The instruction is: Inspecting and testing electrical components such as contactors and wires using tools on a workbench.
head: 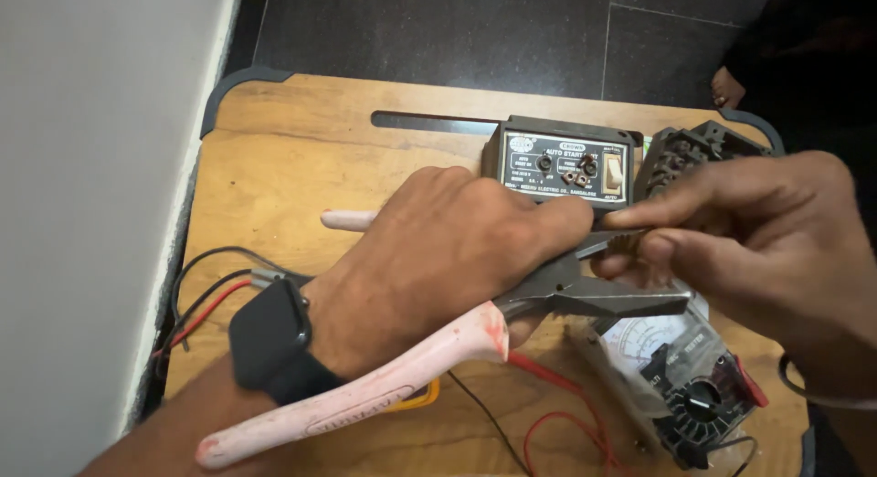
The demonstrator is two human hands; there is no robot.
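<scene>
Two hands: both of the person's own hands meet over the middle of a wooden table [274, 157], fingertips almost touching.
Right fingers: the thumb and forefinger [639, 214] of the right hand [776, 249] are pressed together, pinching something thin and dark; what it is cannot be told, as the fingers hide it.
Left fingers: the left hand [438, 258] is curled shut round the pliers [566, 294], knuckles up, forefinger stretched forward to the right hand's pinch.
Pliers: grey metal jaws lie almost flat, pointing right, just under the right fingers; whether the jaws grip anything cannot be told. One pale pink handle [338, 404] runs down to the lower left past the wrist, the other sticks out to the left behind the hand.
Wrist: a black watch [269, 335] sits on the left wrist.
Behind the hands: a dark grey control box [557, 166] with knobs and a rocker switch stands upright, and a dark terminal block [685, 153] lies just to its right.
Below the hands: an analogue multimeter [676, 376] lies tilted under the plier jaws, with red leads [566, 404] looping beside it.
Left edge: red and black wires [196, 303] trail off the table near a white wall [82, 212].
Far corner: another person's bare foot [728, 89] rests on the dark floor.
</scene>
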